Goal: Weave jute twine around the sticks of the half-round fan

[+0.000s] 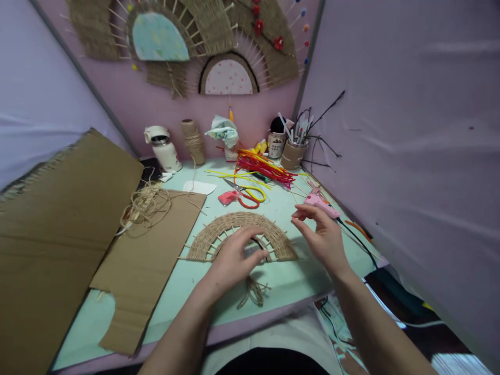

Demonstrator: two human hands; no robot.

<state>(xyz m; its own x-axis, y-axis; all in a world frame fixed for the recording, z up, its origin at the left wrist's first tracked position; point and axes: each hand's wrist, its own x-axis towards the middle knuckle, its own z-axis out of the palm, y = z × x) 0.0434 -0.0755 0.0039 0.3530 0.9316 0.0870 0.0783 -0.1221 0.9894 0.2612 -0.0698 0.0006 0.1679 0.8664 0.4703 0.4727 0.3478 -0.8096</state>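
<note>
A half-round fan woven from brown twine over thin sticks [207,237] lies on the pale green table. Over its middle is my left hand [236,252], thumb and fingers apart, hiding part of the inner arch. To the right of the fan, my right hand [322,237] is raised with thumb and forefinger brought close in a pinch. Whatever is between those fingertips is too small to make out. A pink glue gun [322,203] lies just beyond the right hand. Below the left hand, a knotted twine tassel [253,292] rests at the fan's lower edge.
Scissors [250,197] and a bundle of coloured pipe cleaners [265,167] lie behind the fan. Cardboard sheets [156,255] with tangled twine [148,203] cover the left side. A white bottle [166,151], a twine spool [193,140] and a pen holder [294,153] stand at the back.
</note>
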